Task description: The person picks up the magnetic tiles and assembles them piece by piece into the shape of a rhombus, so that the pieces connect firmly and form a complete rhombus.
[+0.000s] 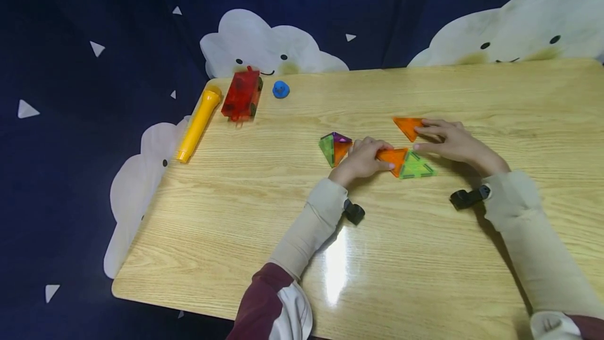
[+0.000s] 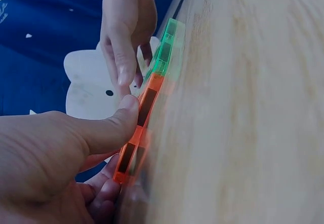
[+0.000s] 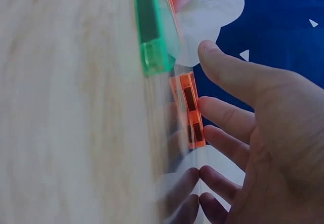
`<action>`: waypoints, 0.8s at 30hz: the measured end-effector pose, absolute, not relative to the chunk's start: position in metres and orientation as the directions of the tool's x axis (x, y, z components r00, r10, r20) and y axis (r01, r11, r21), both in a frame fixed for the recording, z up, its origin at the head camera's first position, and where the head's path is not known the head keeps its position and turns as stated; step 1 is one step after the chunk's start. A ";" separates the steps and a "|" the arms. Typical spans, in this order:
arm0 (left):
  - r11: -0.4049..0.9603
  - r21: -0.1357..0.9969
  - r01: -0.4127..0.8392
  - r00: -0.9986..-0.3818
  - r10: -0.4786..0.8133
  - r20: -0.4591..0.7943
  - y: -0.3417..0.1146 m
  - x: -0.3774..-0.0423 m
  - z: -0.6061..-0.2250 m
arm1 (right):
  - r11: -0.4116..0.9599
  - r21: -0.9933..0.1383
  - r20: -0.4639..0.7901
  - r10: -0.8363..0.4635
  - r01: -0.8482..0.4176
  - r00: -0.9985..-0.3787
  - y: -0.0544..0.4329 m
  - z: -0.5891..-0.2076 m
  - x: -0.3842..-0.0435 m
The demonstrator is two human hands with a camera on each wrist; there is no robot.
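On the table (image 1: 226,214), the left hand (image 1: 362,159) pinches while the right hand (image 1: 455,143), fingers relaxed, merely touches. The gripped orange triangle (image 1: 397,157) meets a green triangle (image 1: 417,167) edge to edge, apparently held to keep them aligned; a farther orange triangle (image 1: 407,126) lies at the right hand's fingertips.

Left to right at the back left of the desk (image 1: 198,224): microphone (image 1: 198,126), car (image 1: 242,94), figurine (image 1: 280,89). Nearer and rightward, a cluster (image 1: 329,150) sits left of the held tile (image 1: 399,157) (right edge against a second tile (image 1: 416,166)); a third tile (image 1: 407,126) lies behind, at the right hand (image 1: 450,140).
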State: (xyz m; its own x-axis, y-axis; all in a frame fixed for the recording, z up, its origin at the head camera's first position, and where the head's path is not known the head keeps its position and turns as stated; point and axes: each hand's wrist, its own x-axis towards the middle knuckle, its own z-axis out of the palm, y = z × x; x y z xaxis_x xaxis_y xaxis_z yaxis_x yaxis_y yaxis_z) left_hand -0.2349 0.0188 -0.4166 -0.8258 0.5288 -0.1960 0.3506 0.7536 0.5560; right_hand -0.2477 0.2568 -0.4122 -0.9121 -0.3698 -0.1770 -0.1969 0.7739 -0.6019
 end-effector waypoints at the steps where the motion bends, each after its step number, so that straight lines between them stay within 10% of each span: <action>1: 0.752 0.558 0.349 -0.826 0.529 -0.196 0.019 -0.235 -0.416 | 0.771 -0.607 -0.177 -0.369 -0.194 -0.912 0.258 -0.412 -0.247; 24: 0.732 0.577 0.363 -0.813 0.551 -0.188 0.017 -0.236 -0.417 | 0.743 -0.644 -0.065 -0.292 -0.183 -0.954 0.266 -0.421 -0.243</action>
State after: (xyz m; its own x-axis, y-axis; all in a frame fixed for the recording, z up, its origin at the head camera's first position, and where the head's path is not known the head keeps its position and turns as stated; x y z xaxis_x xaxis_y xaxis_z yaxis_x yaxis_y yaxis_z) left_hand -0.2359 0.0169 -0.4174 -0.8133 0.5507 -0.1876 0.3627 0.7321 0.5765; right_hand -0.2428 0.2661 -0.4212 -0.9541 -0.2922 -0.0655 -0.1834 0.7430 -0.6436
